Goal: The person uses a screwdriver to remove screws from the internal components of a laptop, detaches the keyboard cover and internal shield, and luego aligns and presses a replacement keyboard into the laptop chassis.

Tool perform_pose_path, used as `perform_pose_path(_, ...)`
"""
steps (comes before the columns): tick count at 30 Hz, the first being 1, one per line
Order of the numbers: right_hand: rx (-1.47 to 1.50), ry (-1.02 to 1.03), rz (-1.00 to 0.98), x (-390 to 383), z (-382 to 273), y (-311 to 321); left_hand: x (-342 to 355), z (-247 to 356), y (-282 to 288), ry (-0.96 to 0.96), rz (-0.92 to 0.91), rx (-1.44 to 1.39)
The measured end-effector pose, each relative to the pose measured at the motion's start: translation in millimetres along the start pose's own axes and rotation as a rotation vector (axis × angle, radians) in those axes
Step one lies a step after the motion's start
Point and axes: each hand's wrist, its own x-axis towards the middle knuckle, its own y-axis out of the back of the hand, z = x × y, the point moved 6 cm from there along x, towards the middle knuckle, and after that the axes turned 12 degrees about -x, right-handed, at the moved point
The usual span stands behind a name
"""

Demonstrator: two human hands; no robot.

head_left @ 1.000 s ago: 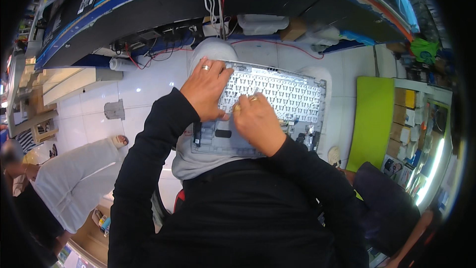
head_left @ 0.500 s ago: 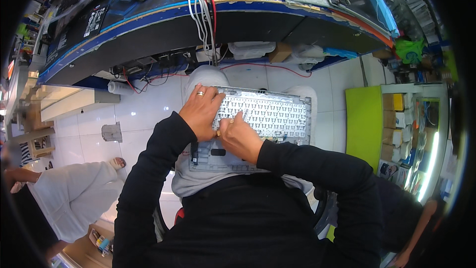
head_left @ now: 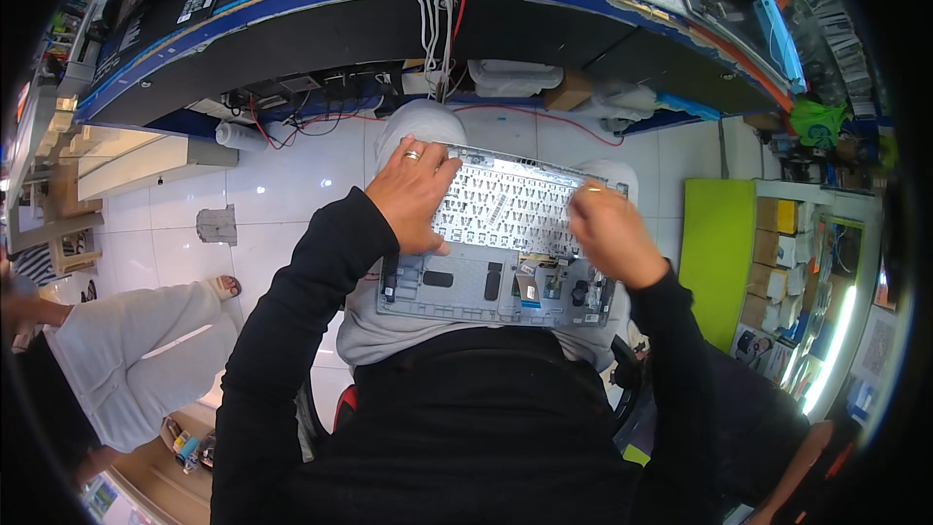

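A grey laptop top case (head_left: 466,282) lies inner side up across my lap. Set into its upper half is the silver metal back of a keyboard (head_left: 496,224), with a small white label. My left hand (head_left: 416,196), wearing a ring, grips the case at its left end, fingers at the far corner and thumb near the lower edge of the keyboard. Over the keyboard's right end is my right hand (head_left: 614,233), closed and slightly blurred; whatever its fingers hold is hidden. A small board with a ribbon cable (head_left: 528,290) shows below the keyboard.
Ahead stands a workbench (head_left: 389,29) with white and red cables (head_left: 437,19) hanging down its front. A plastic tub (head_left: 515,78) sits beneath. At left is a person's trousered leg (head_left: 146,340); at right, a green panel (head_left: 717,253) beside lit shelves.
My right hand has moved from the keyboard's left side to its right end, uncovering the middle and the ribbon cable. My left hand still grips the left end.
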Motion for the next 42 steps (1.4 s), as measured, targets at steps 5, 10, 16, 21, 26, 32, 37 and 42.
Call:
perform_pose_path(5, 0.006, -0.302, -0.06, -68.0, 76.3, 25.7, -0.7, -2.3, -1.2, 0.028, -0.046, 0.002)
perform_pose_path(10, -0.191, -0.402, 0.036, -110.5, 94.4, 18.4, 2.9, 1.7, 0.8, 0.032, -0.059, -0.001)
perform_pose_path(16, 0.071, 0.114, 0.223, -24.1, -53.7, -31.8, 0.9, -0.5, -0.7, 0.019, -0.038, 0.009)
perform_pose_path(21, -0.007, 0.162, 0.259, 15.9, -98.6, -69.8, 5.9, 2.3, 0.1, 0.004, -0.04, -0.006)
perform_pose_path(26, -0.143, 0.215, 0.32, 21.4, -114.2, -73.2, 3.5, 0.7, 0.0, 0.001, -0.036, 0.028)
perform_pose_path(32, -0.158, 0.183, 0.235, 20.9, -102.1, -73.1, 2.4, -1.4, -1.4, 0.0, -0.032, 0.012)
perform_pose_path(37, -0.015, -0.045, 0.323, -4.9, -41.0, -32.8, 0.2, -0.9, 0.0, 0.034, -0.054, -0.018)
perform_pose_path(42, -0.101, -0.233, 0.427, -30.9, 5.1, -7.0, 2.5, -0.7, -0.2, 0.047, -0.078, -0.018)
